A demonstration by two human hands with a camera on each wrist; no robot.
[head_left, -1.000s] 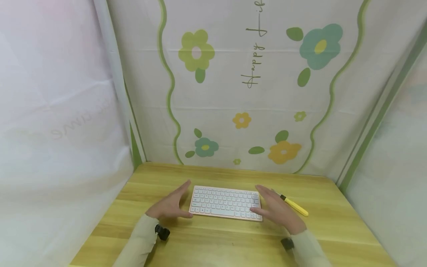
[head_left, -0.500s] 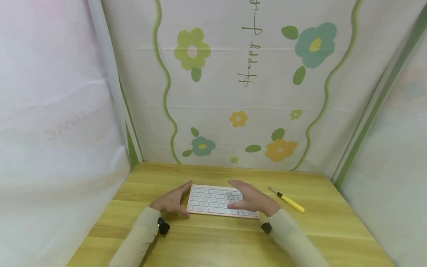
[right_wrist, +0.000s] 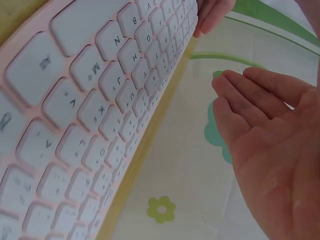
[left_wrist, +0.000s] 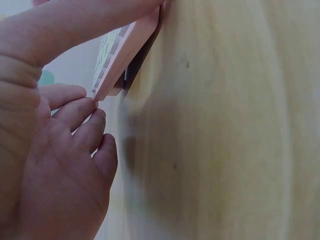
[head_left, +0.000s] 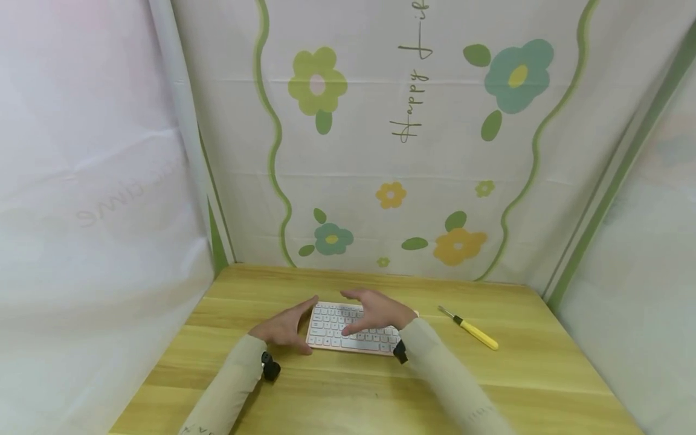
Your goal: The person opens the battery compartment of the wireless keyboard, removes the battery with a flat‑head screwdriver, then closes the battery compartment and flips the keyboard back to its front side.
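Spanning the left end of the keyboard (head_left: 328,326), the left hand (head_left: 280,329) is spread, thumb by the near corner and fingers by the far one. In the left wrist view its fingertips meet the keyboard's edge; whether the thumb presses too, I cannot tell. The right hand (head_left: 380,309) is above the keys and grips nothing, its fingers straight and its thumb held well away from them. The right wrist view shows a gap between those fingers and the keys.

The keyboard lies keys up on the table (head_left: 326,393), its long side roughly along the table's back edge. Between that edge and the keyboard runs a narrow strip of wood; a broader stretch lies on the near side. To the right, well apart from the keyboard, a screwdriver (head_left: 470,329) lies slantwise, tip toward the cloth (head_left: 348,139) behind the table.
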